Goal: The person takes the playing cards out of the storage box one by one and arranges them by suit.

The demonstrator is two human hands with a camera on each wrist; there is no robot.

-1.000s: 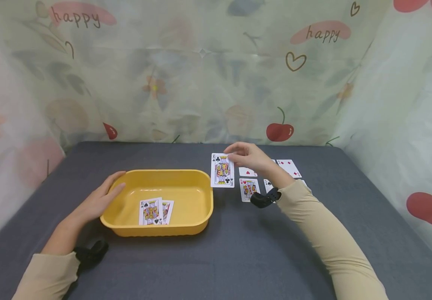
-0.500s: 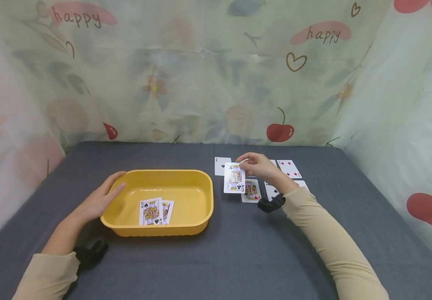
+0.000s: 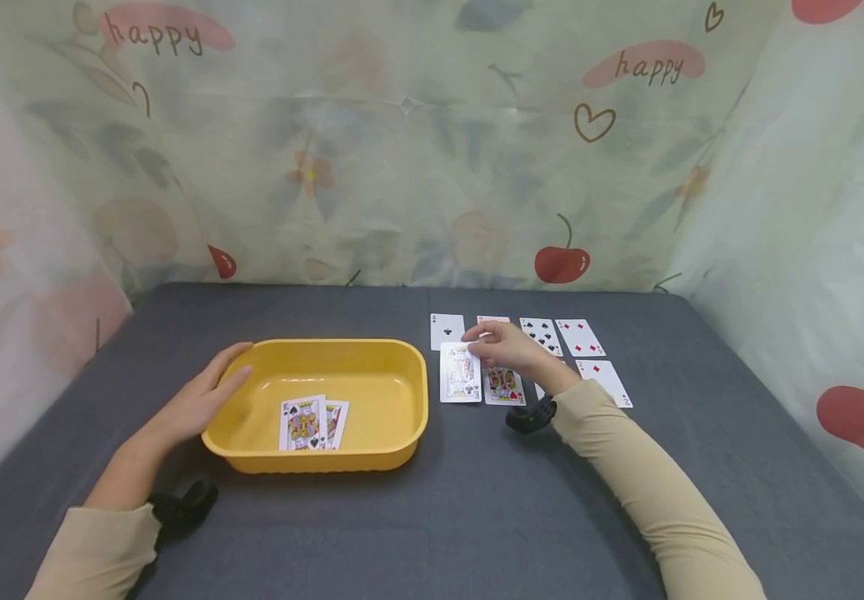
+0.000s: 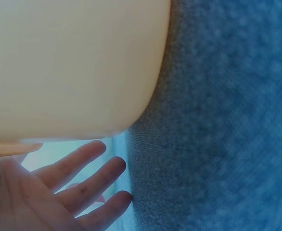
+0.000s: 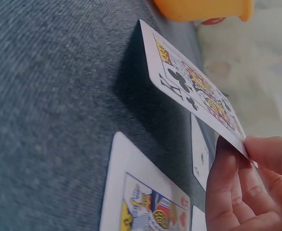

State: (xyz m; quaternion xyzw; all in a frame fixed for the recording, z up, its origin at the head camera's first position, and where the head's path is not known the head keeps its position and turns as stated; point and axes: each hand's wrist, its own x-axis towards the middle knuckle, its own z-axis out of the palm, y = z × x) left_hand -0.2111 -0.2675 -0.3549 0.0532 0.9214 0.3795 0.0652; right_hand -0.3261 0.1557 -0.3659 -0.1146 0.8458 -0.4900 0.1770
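In the head view, my right hand [image 3: 502, 348] pinches a king of clubs playing card [image 3: 459, 375] by its upper right corner. The right wrist view shows this card [image 5: 198, 91] tilted, its near edge raised off the cloth, between thumb and fingers. Beside it lies a king of hearts [image 3: 505, 387], partly under my hand. My left hand [image 3: 195, 396] rests on the left end of a yellow tub [image 3: 315, 460], thumb over the rim. In the left wrist view, several fingers [image 4: 90, 187] stretch out straight outside the tub wall. Inside the tub, a king of spades [image 3: 302, 423] overlaps another face card [image 3: 337, 421].
Several face-up cards lie in two rows: a club card [image 3: 446, 332], a heart card [image 3: 493, 319] mostly hidden by my hand, a spade card [image 3: 540, 333], and diamond cards [image 3: 580, 337]. Dark grey cloth [image 3: 432, 533] covers the table; a printed curtain [image 3: 402, 183] hangs behind it.
My right hand has carried the king of clubs right from the tub's edge, then down to the spot left of the king of hearts. The left hand and tub have stayed put.
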